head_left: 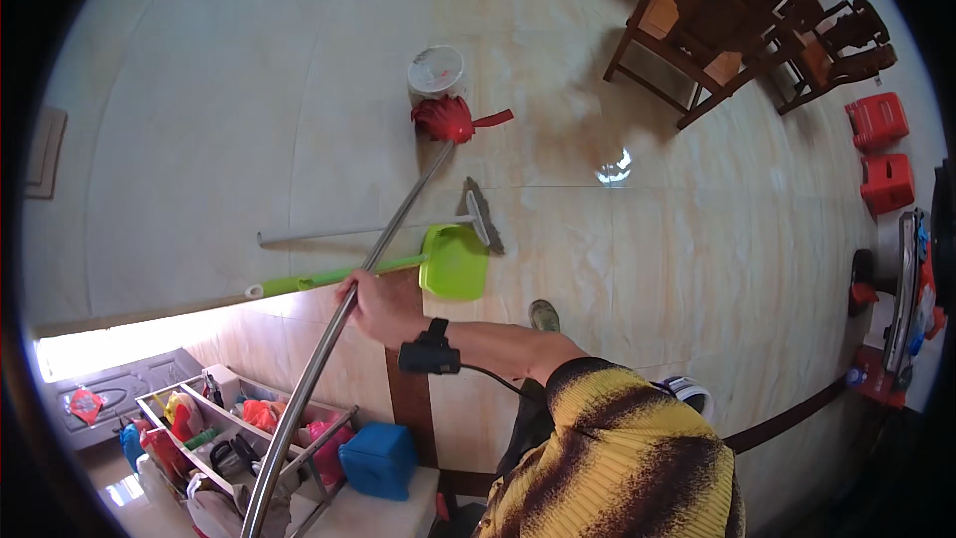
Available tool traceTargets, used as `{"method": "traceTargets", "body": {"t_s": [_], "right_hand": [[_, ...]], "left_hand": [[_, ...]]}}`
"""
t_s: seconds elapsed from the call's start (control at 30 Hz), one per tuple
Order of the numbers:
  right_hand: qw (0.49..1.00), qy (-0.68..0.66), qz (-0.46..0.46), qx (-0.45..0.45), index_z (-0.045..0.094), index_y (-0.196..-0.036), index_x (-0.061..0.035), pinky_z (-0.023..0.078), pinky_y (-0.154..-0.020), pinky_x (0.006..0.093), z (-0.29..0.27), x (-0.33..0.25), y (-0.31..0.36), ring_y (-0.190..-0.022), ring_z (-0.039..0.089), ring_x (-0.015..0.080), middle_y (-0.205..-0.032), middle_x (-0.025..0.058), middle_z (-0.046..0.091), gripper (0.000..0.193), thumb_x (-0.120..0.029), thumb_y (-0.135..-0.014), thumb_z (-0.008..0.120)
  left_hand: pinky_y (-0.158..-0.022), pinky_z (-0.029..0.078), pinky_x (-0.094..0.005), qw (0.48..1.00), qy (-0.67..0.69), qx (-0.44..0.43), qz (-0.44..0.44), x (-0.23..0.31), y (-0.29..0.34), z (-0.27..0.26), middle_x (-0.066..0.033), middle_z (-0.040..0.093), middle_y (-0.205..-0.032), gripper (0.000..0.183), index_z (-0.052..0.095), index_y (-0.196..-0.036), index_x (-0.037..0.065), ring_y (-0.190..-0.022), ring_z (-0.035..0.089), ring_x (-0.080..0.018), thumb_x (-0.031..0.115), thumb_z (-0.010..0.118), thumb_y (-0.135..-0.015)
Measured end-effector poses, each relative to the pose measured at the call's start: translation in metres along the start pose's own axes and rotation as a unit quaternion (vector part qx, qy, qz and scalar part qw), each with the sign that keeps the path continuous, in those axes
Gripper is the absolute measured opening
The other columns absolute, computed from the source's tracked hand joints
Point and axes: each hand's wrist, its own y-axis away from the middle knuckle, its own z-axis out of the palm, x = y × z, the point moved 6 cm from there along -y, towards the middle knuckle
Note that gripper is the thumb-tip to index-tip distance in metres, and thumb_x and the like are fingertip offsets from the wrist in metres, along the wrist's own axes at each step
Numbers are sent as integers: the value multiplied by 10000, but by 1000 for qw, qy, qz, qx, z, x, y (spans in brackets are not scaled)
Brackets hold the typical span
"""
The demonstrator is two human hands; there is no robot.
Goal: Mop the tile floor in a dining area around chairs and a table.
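Observation:
My right hand (370, 307) is wrapped round the long metal pole of a mop (403, 209), which runs from the lower left up to the middle. At the far end is its red head (444, 120), with a red strip sticking out to the right. Just behind that head stands a whitish bucket (436, 68); whether they touch, I cannot tell. Under the pole lie a lime-green dustpan (455, 264) with a long handle and a grey long-handled broom or squeegee (478, 222). A black strap device circles my right wrist. My left hand is out of the picture.
Dark wooden chairs (687, 30) stand at the far right, with red stools (885, 182) nearby. At the lower left is a divided rack (229, 418) crammed with bottles and bags, beside a blue stool-like block (378, 460). A brown strip crosses the pale tiled floor.

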Motion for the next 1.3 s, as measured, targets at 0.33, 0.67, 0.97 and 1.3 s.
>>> {"method": "traceTargets", "body": {"t_s": [0.33, 0.67, 0.97, 1.3], "right_hand": [[993, 56, -88, 47, 433, -580, -55, 387, -443, 324, -150, -116, -142, -475, 472, 216, -519, 91, 454, 179, -79, -757, 419], [967, 113, -198, 112, 438, -607, -32, 375, -408, 310, -223, -304, -113, -434, 434, 189, -521, 70, 440, 183, -71, -785, 423], [928, 45, -316, 192, 417, -655, -25, 384, -430, 306, -311, -401, -40, -445, 412, 170, -545, 64, 411, 142, -41, -787, 369], [910, 74, -327, 245, 473, -645, 12, 392, -422, 323, -323, -259, 20, -460, 481, 225, -528, 132, 486, 216, -103, -797, 372]], "left_hand": [[-421, 383, -342, 969, 41, 185, 157, 208, -82, 36, -28, 451, -545, 187, 510, -651, 156, -480, 475, -210, 302, 597, -728], [-476, 415, -320, 927, 171, 182, 281, 342, -88, 28, -27, 462, -574, 67, 550, -773, 102, -515, 496, -194, 97, 552, -706], [-490, 378, -361, 893, 237, 147, 354, 415, -125, 69, -62, 433, -586, 175, 531, -805, 73, -532, 475, -231, 59, 567, -634], [-512, 333, -310, 821, 88, 240, 510, 304, -120, 25, -58, 409, -612, 215, 526, -846, 33, -552, 421, -194, 63, 561, -636]]}}
